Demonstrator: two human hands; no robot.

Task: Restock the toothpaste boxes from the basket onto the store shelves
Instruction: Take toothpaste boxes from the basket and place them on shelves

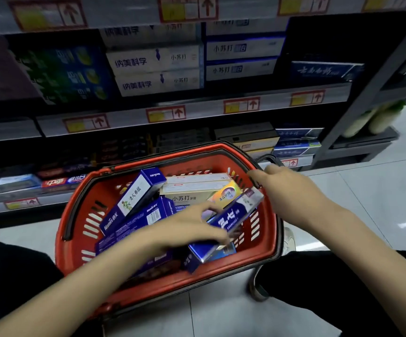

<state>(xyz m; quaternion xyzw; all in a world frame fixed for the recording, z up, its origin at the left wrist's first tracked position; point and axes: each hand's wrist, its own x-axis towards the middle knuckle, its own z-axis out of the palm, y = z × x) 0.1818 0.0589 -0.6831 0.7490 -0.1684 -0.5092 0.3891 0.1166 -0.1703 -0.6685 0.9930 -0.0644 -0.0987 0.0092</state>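
Shelves [197, 110] hold 纳美科学 boxes [153, 62]; left hand [192, 222] apparently grips blue box [231, 222].

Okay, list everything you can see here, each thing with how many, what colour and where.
red basket: one, red with black handles, on the floor between the knees
toothpaste boxes in the basket: about seven, mostly blue, some cream
blue toothpaste box: one, held at the basket's right side
shelved toothpaste boxes: many, white, blue, green, on the shelves behind
price tags: several, red and yellow, on shelf edges
left hand: grips the blue toothpaste box
right hand: grips the basket's far right rim
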